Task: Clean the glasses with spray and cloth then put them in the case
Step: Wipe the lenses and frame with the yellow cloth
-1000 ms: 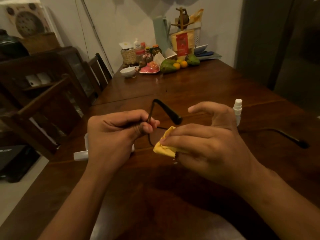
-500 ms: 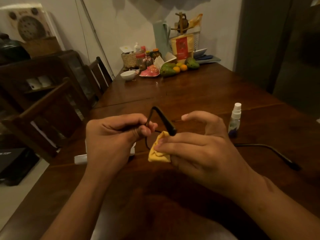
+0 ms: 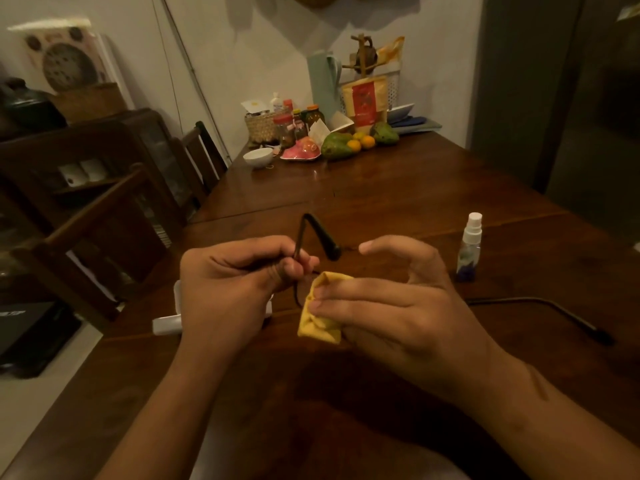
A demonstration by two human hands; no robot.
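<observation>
Above the wooden table (image 3: 398, 188), my left hand (image 3: 232, 285) grips the dark glasses (image 3: 313, 230); my right hand (image 3: 408, 313) pinches a yellow cloth (image 3: 318, 323) just beside them, the spray bottle (image 3: 470, 251) standing nearby.

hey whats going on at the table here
A person is cleaning a pair of glasses over a wooden table. The left hand grips the glasses by the frame, one temple arm sticking up, while the right hand pinches a folded yellow cloth against them. The spray bottle stands upright to the right, untouched. A white case lies partly hidden behind the left hand; the glasses are not in it yet.
</observation>
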